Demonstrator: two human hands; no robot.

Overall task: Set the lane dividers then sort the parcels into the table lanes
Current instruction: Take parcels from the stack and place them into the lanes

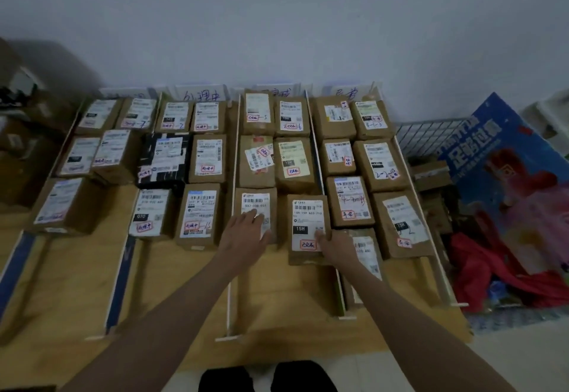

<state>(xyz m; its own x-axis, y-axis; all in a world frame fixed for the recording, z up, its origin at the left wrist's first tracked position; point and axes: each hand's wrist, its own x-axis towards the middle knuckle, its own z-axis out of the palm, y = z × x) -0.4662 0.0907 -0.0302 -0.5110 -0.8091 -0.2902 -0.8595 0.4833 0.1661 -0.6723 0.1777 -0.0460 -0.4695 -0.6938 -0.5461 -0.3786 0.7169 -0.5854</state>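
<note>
Brown cardboard parcels with white labels fill several lanes on the wooden table (277, 296), split by upright white lane dividers (229, 283). My left hand (246, 234) lies flat with straight fingers on the label of a parcel (254, 203) in the third lane. My right hand (337, 248) holds the near right edge of the neighbouring parcel marked 15H (306, 222), thumb on its label. That parcel sits slightly askew beside the divider (338, 293) to its right. Handwritten lane signs (203, 94) stand along the back wall.
A wire basket (431, 136) with small boxes stands right of the table, beside a blue poster board (505, 160) and red cloth (492, 268). Dark boxes are stacked at far left (21, 145). The near half of each lane shows bare wood. My knees (268, 376) are at the table's front edge.
</note>
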